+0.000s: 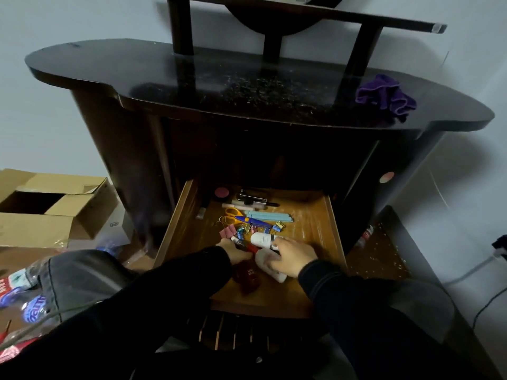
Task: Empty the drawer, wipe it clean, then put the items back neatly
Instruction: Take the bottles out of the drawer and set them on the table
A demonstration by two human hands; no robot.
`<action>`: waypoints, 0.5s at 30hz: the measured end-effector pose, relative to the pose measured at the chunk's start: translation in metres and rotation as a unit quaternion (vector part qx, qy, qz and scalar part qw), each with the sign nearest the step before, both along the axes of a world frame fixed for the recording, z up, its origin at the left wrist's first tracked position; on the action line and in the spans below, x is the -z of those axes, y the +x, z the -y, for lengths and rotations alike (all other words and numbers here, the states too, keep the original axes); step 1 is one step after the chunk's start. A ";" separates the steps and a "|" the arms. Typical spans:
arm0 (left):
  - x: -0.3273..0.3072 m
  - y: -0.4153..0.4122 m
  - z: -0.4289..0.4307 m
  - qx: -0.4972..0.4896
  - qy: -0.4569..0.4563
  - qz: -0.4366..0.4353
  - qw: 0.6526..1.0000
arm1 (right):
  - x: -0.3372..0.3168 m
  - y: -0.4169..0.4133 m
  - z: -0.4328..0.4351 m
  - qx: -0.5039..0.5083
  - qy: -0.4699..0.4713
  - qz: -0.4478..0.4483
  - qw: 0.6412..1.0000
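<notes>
The wooden drawer (321,215) is pulled open under a dark vanity. Inside lie scissors (241,218) with yellow and blue handles, pale blue sticks (270,216), several coloured binder clips (247,231), a pink compact (221,192), a white tube (262,239), a white bottle (264,260) and a dark red jar (245,275). My left hand (234,252) reaches in at the drawer's front left and closes on a small red item. My right hand (292,257) grips the white bottle from above. A purple cloth (384,96) lies crumpled on the vanity top at the right.
The dusty black vanity top (219,78) carries posts for an upper shelf. An open cardboard box (55,204) sits on the floor at left, with plastic packaging (24,300) in front of it. A cable (477,270) runs along the right wall.
</notes>
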State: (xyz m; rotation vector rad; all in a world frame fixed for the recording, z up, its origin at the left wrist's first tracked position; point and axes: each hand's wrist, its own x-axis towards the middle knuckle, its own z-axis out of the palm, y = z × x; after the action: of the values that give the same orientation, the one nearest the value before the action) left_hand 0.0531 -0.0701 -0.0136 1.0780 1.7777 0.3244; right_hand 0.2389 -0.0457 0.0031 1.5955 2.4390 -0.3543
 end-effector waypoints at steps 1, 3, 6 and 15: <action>0.008 0.005 -0.001 -0.018 0.004 -0.032 0.999 | 0.011 -0.005 -0.003 -0.004 -0.009 0.017 1.000; 0.018 0.013 -0.001 -0.025 0.020 -0.106 0.994 | 0.027 -0.012 -0.008 -0.006 -0.014 0.036 0.999; 0.024 0.016 -0.006 -0.044 0.014 -0.100 0.994 | 0.037 -0.016 -0.011 0.001 -0.025 0.039 0.999; 0.009 -0.028 -0.020 -0.019 0.147 -0.137 0.979 | 0.026 0.001 -0.037 0.000 -0.004 -0.091 0.996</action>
State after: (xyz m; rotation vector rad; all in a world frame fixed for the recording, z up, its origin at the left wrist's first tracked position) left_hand 0.0256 -0.0500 -0.0231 1.3504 2.0418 0.4938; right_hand 0.2396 -0.0085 -0.0226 1.6254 2.5654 -0.5318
